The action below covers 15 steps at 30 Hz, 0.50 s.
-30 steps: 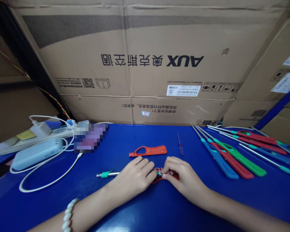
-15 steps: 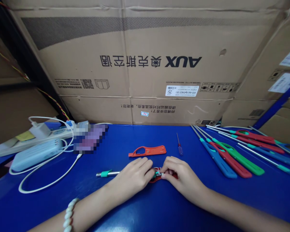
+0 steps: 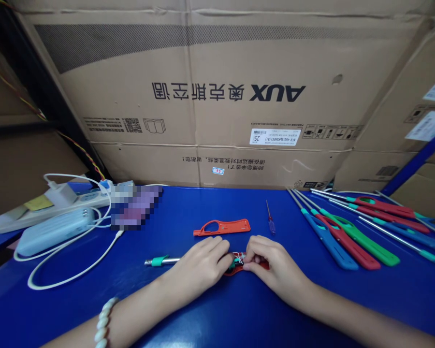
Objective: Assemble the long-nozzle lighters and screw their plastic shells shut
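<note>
An opened long-reach gas lighter point(image 3: 235, 271) lies across the blue table in front of me, its metal tube with a green collar point(image 3: 162, 261) pointing left. My left hand point(image 3: 205, 261) is closed over the lighter where tube and handle meet, holding it down. At the exposed insides, a thin white wire point(image 3: 240, 257) loops over green and black parts. My right hand point(image 3: 271, 261) pinches a small inner part beside that wire, thumb against index finger; the fingertips hide most of it. Just beyond my hands lies the loose orange-red handle half point(image 3: 228, 226), with its oval trigger opening.
A purple-handled screwdriver point(image 3: 271, 224) lies right of the handle half. Several lighters in blue, red and green point(image 3: 358, 232) lie at the right. A power strip, light-blue power bank point(image 3: 56, 231), white cable point(image 3: 74, 280) and blurred phone point(image 3: 137, 205) occupy the left. Cardboard point(image 3: 217, 48) walls the back.
My right fingers have shifted very slightly at the lighter's insides. The whole view has moved a few pixels; both hands keep their holds.
</note>
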### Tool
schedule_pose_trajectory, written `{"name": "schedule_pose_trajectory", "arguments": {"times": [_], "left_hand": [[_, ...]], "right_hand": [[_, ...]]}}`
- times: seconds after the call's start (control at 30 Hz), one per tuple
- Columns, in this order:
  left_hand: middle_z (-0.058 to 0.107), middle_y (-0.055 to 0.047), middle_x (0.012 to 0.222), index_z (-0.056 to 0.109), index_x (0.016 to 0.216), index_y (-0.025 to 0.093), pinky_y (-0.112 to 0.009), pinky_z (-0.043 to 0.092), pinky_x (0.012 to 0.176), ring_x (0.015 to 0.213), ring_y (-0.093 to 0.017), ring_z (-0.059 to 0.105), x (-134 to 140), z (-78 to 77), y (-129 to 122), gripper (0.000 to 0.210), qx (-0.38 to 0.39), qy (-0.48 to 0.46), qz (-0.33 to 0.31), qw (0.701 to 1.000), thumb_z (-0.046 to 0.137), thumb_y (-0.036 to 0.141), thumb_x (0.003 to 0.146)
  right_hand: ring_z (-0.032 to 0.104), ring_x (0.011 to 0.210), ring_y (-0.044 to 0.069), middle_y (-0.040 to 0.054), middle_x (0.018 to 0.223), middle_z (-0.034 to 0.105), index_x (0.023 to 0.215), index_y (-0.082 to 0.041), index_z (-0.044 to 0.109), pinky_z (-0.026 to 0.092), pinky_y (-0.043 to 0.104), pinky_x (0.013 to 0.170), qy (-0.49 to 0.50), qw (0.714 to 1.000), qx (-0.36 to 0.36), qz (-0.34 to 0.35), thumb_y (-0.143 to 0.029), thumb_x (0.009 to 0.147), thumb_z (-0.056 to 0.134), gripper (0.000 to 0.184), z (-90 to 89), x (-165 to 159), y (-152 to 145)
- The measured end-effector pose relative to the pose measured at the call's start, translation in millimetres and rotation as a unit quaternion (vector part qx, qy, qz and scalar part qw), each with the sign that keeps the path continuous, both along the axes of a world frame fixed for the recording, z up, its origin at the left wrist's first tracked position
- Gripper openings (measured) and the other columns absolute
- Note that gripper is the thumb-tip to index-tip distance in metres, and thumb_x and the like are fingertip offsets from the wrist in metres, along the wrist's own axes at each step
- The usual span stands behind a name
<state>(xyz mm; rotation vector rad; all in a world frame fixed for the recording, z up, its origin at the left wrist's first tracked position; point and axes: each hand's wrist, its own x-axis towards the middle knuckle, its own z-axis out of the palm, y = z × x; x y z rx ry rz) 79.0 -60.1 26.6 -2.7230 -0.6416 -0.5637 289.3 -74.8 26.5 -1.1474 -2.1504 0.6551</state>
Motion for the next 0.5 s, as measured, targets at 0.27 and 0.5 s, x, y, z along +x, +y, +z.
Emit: {"name": "schedule_pose_trajectory", "arguments": {"times": [0.27,0.5], "left_hand": [[0.052,-0.004,0.077,0.06,0.088,0.012,-0.029,0.04,0.059,0.069,-0.018,0.049,0.7,1.9,-1.1,0.027,-0.006,0.003,0.001,1.0,0.036,0.013,0.099],[0.052,-0.006,0.076,0.061,0.082,0.011,-0.031,0.043,0.06,0.069,-0.02,0.049,0.2,1.1,-2.0,0.034,0.004,0.008,-0.008,1.0,0.032,0.012,0.099]], "right_hand": [[0.048,0.069,0.014,-0.0011,0.071,0.054,0.071,-0.018,0.052,0.036,0.025,0.062,-0.053,0.996,0.052,0.04,-0.001,0.079,0.057,0.02,3.7,2.9,0.9],[0.052,0.075,0.02,0.0071,0.081,0.06,0.082,-0.016,0.059,0.045,0.033,0.07,-0.193,0.962,0.171,0.089,-0.009,0.087,0.044,0.018,5.1,3.2,-6.0]]}}
